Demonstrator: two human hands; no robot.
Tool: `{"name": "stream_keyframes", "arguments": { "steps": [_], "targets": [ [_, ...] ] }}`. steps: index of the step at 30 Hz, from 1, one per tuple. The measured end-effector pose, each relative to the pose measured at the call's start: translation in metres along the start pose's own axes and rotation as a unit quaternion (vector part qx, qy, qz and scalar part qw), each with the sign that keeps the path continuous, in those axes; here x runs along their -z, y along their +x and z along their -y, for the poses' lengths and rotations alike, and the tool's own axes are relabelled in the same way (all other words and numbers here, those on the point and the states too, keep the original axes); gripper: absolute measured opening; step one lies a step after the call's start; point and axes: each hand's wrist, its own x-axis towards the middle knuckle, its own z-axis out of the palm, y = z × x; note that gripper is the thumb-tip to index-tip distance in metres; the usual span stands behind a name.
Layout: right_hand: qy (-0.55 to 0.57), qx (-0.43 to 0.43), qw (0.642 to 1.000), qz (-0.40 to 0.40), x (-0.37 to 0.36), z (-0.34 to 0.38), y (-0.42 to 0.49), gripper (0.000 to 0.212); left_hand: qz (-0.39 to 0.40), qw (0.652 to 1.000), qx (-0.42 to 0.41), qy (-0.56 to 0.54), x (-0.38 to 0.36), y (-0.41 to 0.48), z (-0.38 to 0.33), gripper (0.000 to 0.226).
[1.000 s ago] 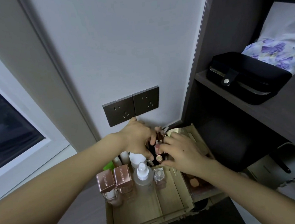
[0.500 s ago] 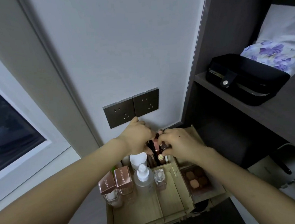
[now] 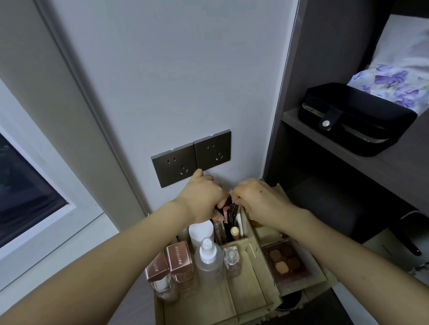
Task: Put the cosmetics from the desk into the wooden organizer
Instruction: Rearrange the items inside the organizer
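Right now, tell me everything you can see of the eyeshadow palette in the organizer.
The eyeshadow palette lies flat, face up, in the right side tray of the wooden organizer. Its case looks like mauve-brown plastic, and about six pans in browns and orange show in rows. The right forearm crosses above its far corner; whether it touches is unclear. The right hand holds slim tubes further back, away from it.
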Motion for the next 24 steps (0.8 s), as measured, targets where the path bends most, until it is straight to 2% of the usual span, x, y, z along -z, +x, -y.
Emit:
{"name": "stream_keyframes", "arguments": {
  "steps": [3,6,15,17,20,24],
  "targets": [
    [-0.01,-0.002,1.0,0.02,0.001,0.0,0.008,0.021,0.003,1.0,0.004,-0.001,0.001,0.0,0.0,0.023],
    [-0.011,-0.044,0.998,0.047,-0.004,0.008,0.016,0.014,0.0,1.0,0.006,0.004,0.001,0.001,0.0,0.024],
    [0.096,-0.044,0.981,-0.162,-0.011,0.012,-0.014,0.012,-0.006,1.0,0.014,-0.003,-0.001,-0.004,-0.001,0.024],
    [0.098,-0.03,0.984,-0.147,-0.017,0.01,-0.028,0.011,-0.008,1.0,0.016,-0.003,-0.002,-0.004,0.0,0.024],
    [0.04,-0.017,0.994,-0.104,-0.03,0.011,-0.036,0.021,-0.01,1.0,0.017,0.002,-0.001,-0.004,0.0,0.026],
    [-0.011,-0.025,0.992,-0.127,-0.04,0.014,-0.021,0.022,-0.012,1.0,0.019,0.003,0.0,-0.003,-0.002,0.022]
  ]
}}
